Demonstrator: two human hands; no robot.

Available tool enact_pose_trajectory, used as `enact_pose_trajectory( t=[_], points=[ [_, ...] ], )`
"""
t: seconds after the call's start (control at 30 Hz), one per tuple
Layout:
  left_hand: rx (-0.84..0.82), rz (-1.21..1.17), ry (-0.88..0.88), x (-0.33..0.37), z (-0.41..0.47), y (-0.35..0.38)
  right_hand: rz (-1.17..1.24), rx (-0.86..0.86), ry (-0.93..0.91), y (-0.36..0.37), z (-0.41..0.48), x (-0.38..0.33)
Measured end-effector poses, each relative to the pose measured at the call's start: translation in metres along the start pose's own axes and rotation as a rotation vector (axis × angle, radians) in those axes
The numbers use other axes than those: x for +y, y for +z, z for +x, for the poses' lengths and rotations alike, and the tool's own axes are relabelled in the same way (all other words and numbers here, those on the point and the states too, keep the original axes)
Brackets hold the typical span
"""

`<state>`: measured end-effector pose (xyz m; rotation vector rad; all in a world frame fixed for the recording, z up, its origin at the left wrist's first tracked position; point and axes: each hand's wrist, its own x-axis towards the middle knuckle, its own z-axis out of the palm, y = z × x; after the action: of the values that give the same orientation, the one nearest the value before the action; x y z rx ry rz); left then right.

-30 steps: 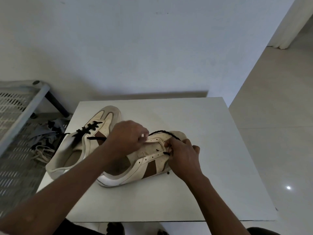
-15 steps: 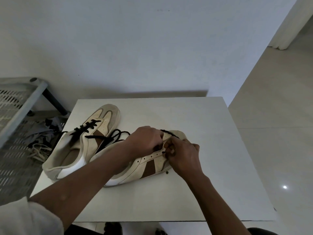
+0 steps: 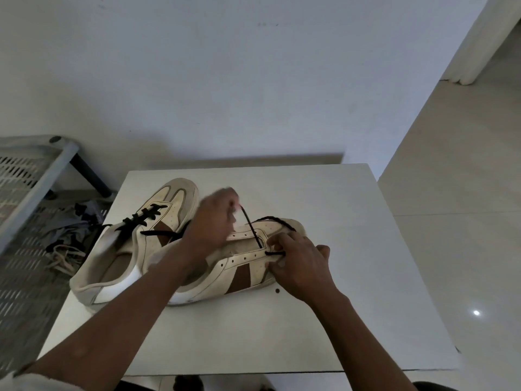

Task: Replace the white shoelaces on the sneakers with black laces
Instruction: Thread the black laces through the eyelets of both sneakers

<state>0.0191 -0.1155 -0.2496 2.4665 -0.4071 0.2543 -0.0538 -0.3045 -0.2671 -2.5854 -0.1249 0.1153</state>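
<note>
Two cream sneakers with brown stripes lie on a white table [image 3: 324, 320]. The left sneaker [image 3: 118, 249] carries a black lace through its eyelets. The right sneaker [image 3: 242, 275] lies on its side with its toe to the right. My left hand [image 3: 214, 218], blurred, pinches one end of a black lace [image 3: 252, 230] and holds it up taut from an eyelet near the toe. My right hand [image 3: 298, 263] grips the toe end of the right sneaker, fingers at the lowest eyelets. Another part of the lace curves over the toe.
A grey slatted rack [image 3: 31, 176] stands to the left of the table. On the mesh floor below it lies a pile of white laces [image 3: 63, 256] and dark cloth. A pale tiled floor [image 3: 456, 221] runs along the right. A wall rises behind the table.
My left hand has risen from the eyelets and drawn the black lace end up and to the left. My right hand has stayed on the toe.
</note>
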Motion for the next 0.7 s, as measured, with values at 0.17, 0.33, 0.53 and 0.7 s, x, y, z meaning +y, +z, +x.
enact_pose_trajectory(
  t=[0.17, 0.33, 0.53, 0.7],
  points=[
    [0.162, -0.155, -0.192, 0.001, 0.009, -0.006, -0.030, -0.014, 0.010, -0.001, 0.000, -0.002],
    [0.285, -0.598, -0.613, 0.013, 0.008, -0.004, -0.092, -0.050, -0.024, -0.001, 0.000, 0.000],
    [-0.320, -0.386, -0.181, 0.035, 0.006, -0.018, 0.074, 0.127, -0.119, 0.004, 0.009, -0.018],
    [-0.224, -0.222, -0.113, 0.032, 0.002, -0.011, 0.587, 0.131, 0.003, -0.004, 0.017, -0.025]
  ],
)
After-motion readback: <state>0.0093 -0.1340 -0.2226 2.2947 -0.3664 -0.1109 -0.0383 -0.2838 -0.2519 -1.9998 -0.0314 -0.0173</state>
